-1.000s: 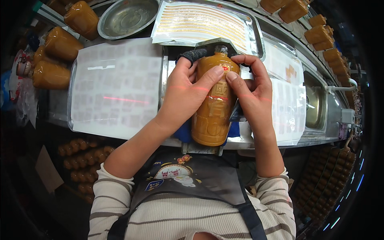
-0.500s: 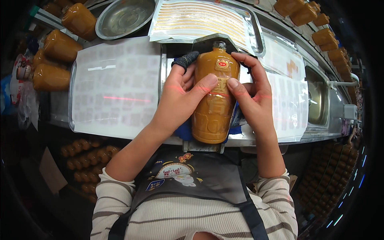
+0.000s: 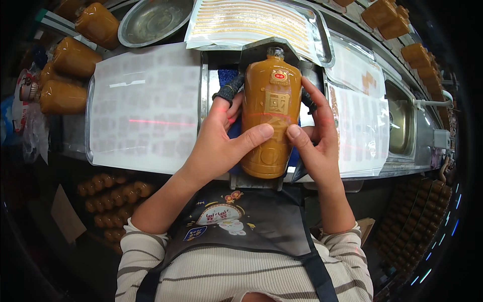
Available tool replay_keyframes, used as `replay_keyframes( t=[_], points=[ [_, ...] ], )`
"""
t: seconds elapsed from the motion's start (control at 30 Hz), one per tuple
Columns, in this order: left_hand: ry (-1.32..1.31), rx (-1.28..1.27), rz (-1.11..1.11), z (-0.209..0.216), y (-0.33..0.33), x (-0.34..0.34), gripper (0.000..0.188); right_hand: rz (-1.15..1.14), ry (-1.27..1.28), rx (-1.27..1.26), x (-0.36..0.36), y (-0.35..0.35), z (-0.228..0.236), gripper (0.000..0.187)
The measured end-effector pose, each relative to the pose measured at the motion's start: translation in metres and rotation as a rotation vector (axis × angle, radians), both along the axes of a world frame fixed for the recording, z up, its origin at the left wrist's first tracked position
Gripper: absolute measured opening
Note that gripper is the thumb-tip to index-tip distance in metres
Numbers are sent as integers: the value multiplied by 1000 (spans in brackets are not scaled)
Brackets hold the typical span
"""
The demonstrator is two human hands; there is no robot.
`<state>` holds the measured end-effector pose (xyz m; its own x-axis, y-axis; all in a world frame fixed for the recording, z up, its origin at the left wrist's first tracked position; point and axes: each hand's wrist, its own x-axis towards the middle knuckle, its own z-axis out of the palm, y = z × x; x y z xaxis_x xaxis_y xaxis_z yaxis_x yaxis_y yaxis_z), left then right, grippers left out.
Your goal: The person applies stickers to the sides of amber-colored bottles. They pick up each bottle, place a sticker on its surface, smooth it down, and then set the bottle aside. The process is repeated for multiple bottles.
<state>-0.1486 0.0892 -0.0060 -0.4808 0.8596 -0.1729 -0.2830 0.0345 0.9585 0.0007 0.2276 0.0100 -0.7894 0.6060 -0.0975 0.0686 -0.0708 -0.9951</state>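
A brown glazed bottle [image 3: 256, 156] with a short glass neck lies face up in a metal holder [image 3: 246, 54], its neck pointing away from me. Raised gold characters and a small red-and-gold emblem [image 3: 279, 76] run down its front. My left hand [image 3: 221, 136] grips the bottle's left side, thumb pressed on the lower front; a dark finger cover [image 3: 229, 91] sits on one finger. From the right side my right hand [image 3: 322, 138] holds it too, its thumb close to the other thumb and its index finger along the shoulder. Some fingers are hidden behind the bottle.
Left of the bottle lies a tray [image 3: 89, 136] under a translucent white sheet [image 3: 146, 100]. Strips lie on a tray at the back, beside a metal bowl [image 3: 156, 22]. More sheets [image 3: 359, 136] and a sink [image 3: 400, 121] are on the right. Brown bottles [image 3: 63, 97] stand at both sides.
Both thumbs have slid down the bottle's front, from the upper gold character to below it, uncovering that character. My hands have shifted slightly toward me; the bottle stays nearly in place.
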Motion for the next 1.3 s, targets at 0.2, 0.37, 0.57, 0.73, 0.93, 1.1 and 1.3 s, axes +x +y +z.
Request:
replay_keyframes(
  t=[0.2, 0.37, 0.57, 0.73, 0.93, 1.1, 1.3],
  points=[
    [-59, 45, 42, 3, 2, 2, 68, -25, 56, -19, -4, -2, -6, 67],
    [-87, 25, 31, 6, 1, -2, 70, -18, 89, -52, -3, 0, -9, 67],
    [10, 43, 47, -1, -1, 3, 71, 22, 28, -12, -2, -5, 2, 73],
    [-18, 33, 54, 2, 1, 4, 73, -59, 51, -12, -8, -13, -4, 76],
    [15, 36, 30, 2, -2, 1, 75, -21, 23, 35, -3, -9, -3, 80],
    [9, 21, 6, 1, -2, -2, 77, 2, 15, 3, -2, -6, 1, 80],
    [-85, -11, 42, 5, 2, -3, 74, -31, 111, -110, -6, -6, -5, 75]
  ],
)
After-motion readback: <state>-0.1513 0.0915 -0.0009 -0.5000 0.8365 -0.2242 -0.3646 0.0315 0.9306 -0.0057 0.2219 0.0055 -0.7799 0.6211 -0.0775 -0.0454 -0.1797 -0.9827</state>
